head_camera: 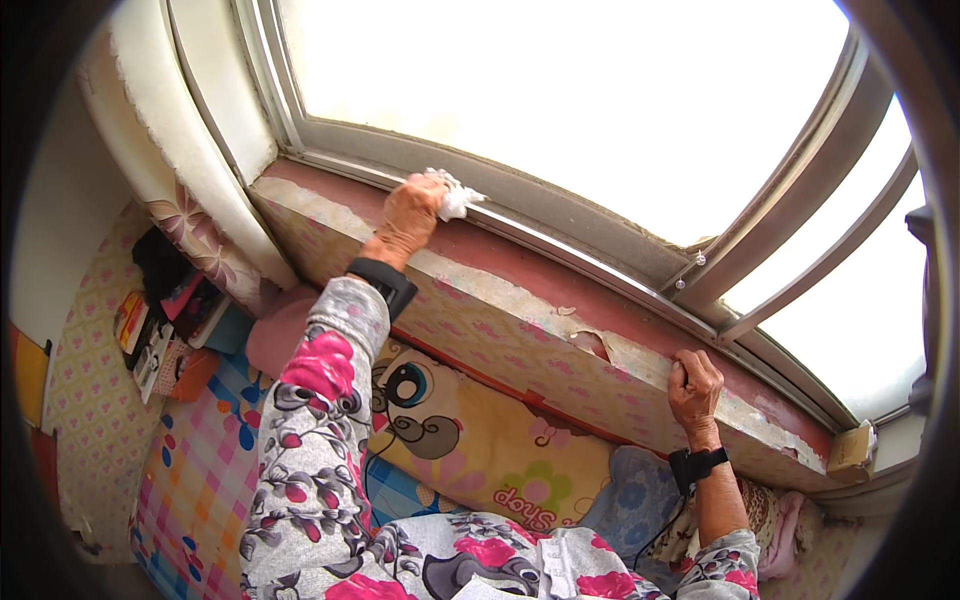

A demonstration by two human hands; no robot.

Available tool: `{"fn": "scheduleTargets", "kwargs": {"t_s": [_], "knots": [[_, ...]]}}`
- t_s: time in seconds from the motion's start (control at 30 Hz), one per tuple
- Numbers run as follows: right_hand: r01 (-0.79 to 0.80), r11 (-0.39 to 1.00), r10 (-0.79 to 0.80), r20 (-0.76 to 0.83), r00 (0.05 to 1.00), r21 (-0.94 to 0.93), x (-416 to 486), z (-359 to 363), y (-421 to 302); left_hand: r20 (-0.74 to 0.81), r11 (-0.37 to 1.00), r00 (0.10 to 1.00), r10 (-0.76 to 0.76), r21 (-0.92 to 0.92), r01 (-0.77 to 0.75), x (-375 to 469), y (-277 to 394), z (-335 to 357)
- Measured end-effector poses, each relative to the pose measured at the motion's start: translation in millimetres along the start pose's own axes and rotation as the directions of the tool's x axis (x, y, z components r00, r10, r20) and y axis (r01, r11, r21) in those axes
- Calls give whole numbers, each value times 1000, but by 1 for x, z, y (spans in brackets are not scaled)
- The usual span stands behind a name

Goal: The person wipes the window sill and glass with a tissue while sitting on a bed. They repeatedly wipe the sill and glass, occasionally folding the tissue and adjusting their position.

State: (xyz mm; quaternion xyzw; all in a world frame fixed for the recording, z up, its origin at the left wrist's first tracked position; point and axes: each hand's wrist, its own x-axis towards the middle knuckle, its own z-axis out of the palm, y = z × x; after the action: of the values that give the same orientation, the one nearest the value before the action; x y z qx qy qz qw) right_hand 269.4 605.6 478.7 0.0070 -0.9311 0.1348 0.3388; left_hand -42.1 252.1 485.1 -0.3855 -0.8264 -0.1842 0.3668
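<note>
My left hand (pixel 412 210) grips a crumpled white tissue or cloth (pixel 456 196). The wad touches the lower rail of the metal window frame (pixel 517 214), towards its left end. Beneath runs a window sill (pixel 487 247) with a dull red surface and a torn, patterned paper edge. Farther right, my right hand (pixel 696 386) rests on the front of the sill with its fingers curled in, and nothing shows inside it. Each wrist wears a black band. Bright light washes out the window pane (pixel 562 105).
A floral curtain (pixel 187 187) hangs at the left. Below the sill lie a cartoon-print yellow blanket (pixel 480 427), a checked bed cover (pixel 202 465) and a blue floral fabric (pixel 630 487). Several small items (pixel 169 337) are piled at the left. A small box (pixel 851 451) stands at the sill's right end.
</note>
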Motion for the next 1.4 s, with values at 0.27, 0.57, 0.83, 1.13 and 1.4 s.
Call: {"fn": "scheduleTargets", "kwargs": {"t_s": [0.27,0.57,0.83,1.13,1.4], "knots": [[-8,1000,8,13,1000,-26,1,0,-2,-22,995,997,-74,73,75,-5,-12,-1],[21,997,-21,-2,1000,-77,1,1,-6,-16,967,991,131,-216,-132,18,110,21],[21,998,-21,3,1000,-58,0,1,-6,49,979,986,157,-142,-149,15,114,20],[28,996,-24,48,999,-87,2,2,-5,126,974,992,-15,227,-14,-1,-34,-11],[8,996,0,88,996,-93,1,3,-4,3,929,982,-190,325,179,-19,-139,-24]]}}
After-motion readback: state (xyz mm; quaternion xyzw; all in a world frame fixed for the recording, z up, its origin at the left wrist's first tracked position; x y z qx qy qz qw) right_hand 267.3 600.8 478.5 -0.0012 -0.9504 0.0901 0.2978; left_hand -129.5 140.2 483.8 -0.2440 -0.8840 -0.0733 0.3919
